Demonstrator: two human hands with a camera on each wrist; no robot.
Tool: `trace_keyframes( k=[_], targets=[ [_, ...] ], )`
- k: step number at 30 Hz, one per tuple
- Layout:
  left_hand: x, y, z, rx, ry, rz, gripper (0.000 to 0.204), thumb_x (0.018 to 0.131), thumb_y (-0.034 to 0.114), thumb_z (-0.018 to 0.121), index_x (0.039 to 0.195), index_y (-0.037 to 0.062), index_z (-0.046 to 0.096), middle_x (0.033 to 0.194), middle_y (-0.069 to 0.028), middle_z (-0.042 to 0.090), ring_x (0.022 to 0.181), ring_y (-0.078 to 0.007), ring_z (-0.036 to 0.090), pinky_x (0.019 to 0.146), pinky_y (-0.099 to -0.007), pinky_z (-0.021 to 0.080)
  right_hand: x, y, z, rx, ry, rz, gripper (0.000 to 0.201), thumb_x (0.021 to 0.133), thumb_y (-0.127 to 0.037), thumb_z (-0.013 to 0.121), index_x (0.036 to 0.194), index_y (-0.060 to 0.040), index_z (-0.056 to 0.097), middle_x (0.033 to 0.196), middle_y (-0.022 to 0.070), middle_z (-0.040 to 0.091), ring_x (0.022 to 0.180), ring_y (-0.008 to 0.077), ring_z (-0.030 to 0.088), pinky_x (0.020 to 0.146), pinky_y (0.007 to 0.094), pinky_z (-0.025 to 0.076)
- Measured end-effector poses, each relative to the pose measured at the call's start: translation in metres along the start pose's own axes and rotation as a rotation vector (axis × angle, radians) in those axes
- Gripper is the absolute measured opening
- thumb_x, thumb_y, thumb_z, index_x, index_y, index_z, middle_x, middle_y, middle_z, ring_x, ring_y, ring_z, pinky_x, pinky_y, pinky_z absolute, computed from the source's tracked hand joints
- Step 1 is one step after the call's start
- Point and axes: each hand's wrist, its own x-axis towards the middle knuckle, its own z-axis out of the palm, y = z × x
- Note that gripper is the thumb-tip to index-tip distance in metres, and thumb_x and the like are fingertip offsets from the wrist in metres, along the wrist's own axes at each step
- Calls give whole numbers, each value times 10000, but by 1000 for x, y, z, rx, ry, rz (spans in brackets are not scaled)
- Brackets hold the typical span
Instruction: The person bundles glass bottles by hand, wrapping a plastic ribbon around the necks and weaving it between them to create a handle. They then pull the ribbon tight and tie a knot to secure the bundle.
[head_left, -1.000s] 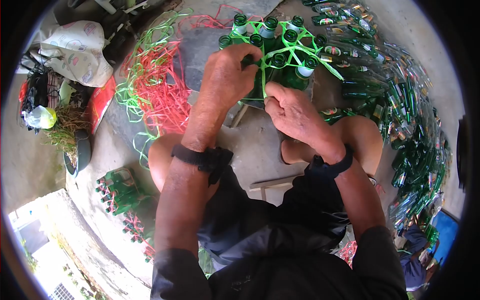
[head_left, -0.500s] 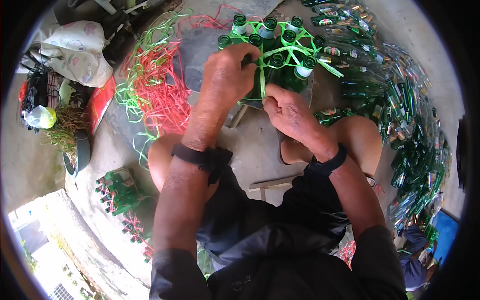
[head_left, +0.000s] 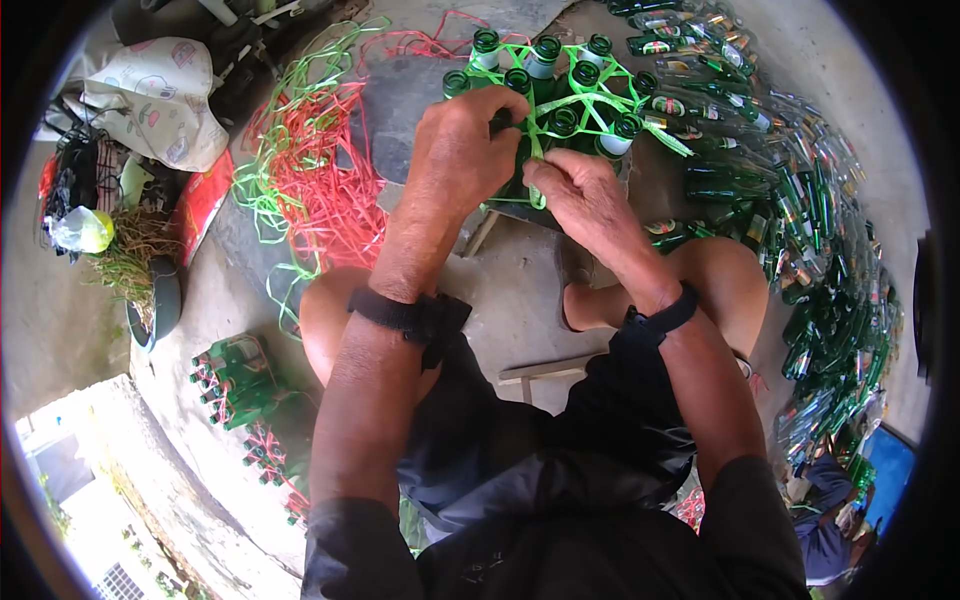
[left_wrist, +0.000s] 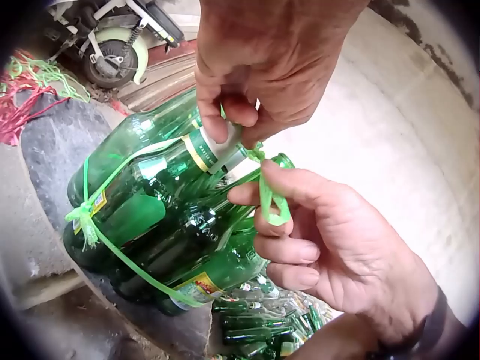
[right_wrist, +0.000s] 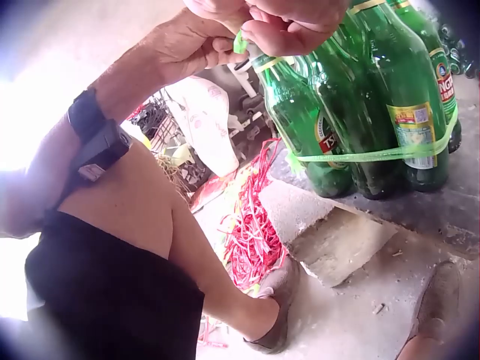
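Observation:
A bundle of green glass bottles (head_left: pixel 585 75) stands upright, its necks laced with green plastic strap (head_left: pixel 590 100). Another band of strap (right_wrist: pixel 360 157) circles the bottles low down. My left hand (head_left: pixel 458 145) holds the neck of a near-left bottle, fingers curled round its pale neck label (left_wrist: pixel 214 150) in the left wrist view. Close beside it, my right hand (head_left: pixel 590 195) pinches the strap's end between thumb and forefinger. A small loop (left_wrist: pixel 274 202) of that strap sticks out from the right fingers, below a knot (left_wrist: pixel 256 152) at the bottle neck.
The bundle stands on a dark slab (head_left: pixel 395 110). Left of it lies a tangle of red and green strap (head_left: pixel 325 180). Loose bottles pile up (head_left: pixel 790 200) along the right. Tied bottle bundles (head_left: pixel 235 380) stand at lower left, and a wooden bar (head_left: pixel 555 368) lies between the legs.
My right hand has moved up and slightly inward, closer to the left hand, and the strap it drew down hangs shorter now. The left hand keeps its place on the bottle neck.

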Motion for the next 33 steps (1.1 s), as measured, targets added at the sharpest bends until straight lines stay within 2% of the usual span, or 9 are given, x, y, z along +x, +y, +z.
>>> trace_keyframes(
  k=[4,6,9,13,19,26,29,31,33],
  targets=[
    [0,-1,0,-8,7,1,260,826,56,772,1085,74,783,827,-85,752,683,-116,655,673,-315,552,1,4,6,58,47,-83,278,1036,-199,639,884,31,673,654,12,446,627,91,400,571,324,342],
    [0,-1,0,-7,5,-3,259,826,56,771,1084,74,783,818,-83,749,679,-115,651,669,-314,549,2,2,3,48,53,-176,281,995,-178,633,825,45,616,661,199,547,573,218,492,585,408,446],
    [1,1,-1,-5,1,-8,256,825,56,768,1080,76,783,801,-80,741,669,-114,642,661,-313,544,-3,-1,-2,-65,40,-105,286,998,-183,640,820,39,610,669,207,533,574,213,493,581,405,442],
    [1,-1,0,-18,16,25,252,823,56,766,1073,83,785,777,-78,728,653,-114,630,653,-313,537,-9,6,-2,-70,26,-56,253,1000,-176,661,856,29,634,666,174,542,578,193,488,570,386,433],
    [1,1,-1,-1,1,13,245,821,58,771,1064,89,785,771,-74,725,648,-116,632,655,-313,537,-7,13,-9,93,157,-51,136,1005,-123,679,971,7,698,660,11,547,625,61,467,565,294,414],
    [1,0,-1,-8,5,28,254,822,60,780,1074,93,789,771,-75,728,646,-111,639,648,-310,537,-4,9,-12,80,172,-100,132,1000,-122,683,957,1,705,663,28,573,617,65,499,560,303,427],
    [1,1,-2,-5,-6,25,256,823,62,785,1077,94,790,775,-83,733,645,-116,649,653,-314,545,-7,1,-13,-15,138,-110,96,972,-94,683,938,-7,704,669,97,594,586,122,547,560,331,445],
    [0,1,-1,5,8,32,258,822,63,789,1078,90,787,805,-93,749,667,-131,676,675,-318,560,-8,0,-10,-78,157,-209,59,940,-56,664,904,-11,673,711,169,601,580,267,601,576,379,470],
    [0,1,1,3,13,43,259,823,63,789,1080,87,785,832,-101,759,696,-143,698,695,-321,568,-9,-6,-4,-103,157,-251,58,930,-41,655,882,-10,645,732,188,604,605,328,601,587,402,478]
  ],
)
